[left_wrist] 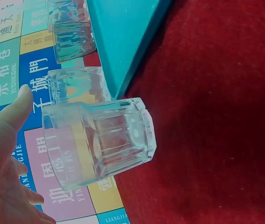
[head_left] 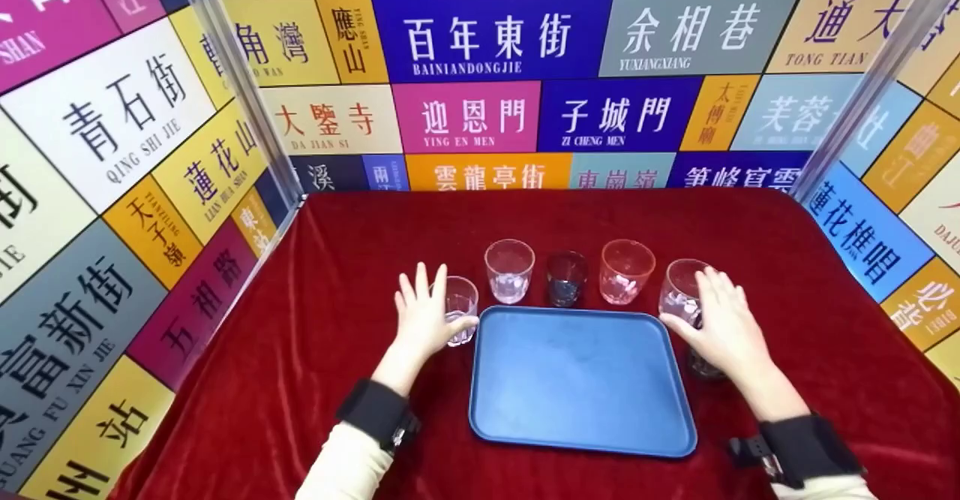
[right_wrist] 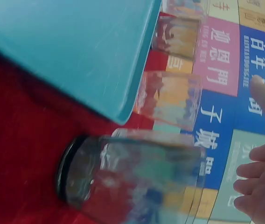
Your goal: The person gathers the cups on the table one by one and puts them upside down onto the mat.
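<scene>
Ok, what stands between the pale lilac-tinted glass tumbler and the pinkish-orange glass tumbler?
A shorter, dark smoky glass tumbler, beyond the blue rectangular tray; the head view shows it.

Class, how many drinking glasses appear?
6: clear faceted glass left of the blue rectangular tray; clear round glass, short dark glass, pink glass and colourless glass beyond it; smoky glass right of it, partly behind the right hand.

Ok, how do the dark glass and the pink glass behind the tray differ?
The dark glass looks smoky; the pink glass has a pinkish-orange tint. The dark glass is shorter and narrower than the pink glass. In the head view, the dark glass stands left of the pink glass. Both stand upright beyond the tray.
</scene>
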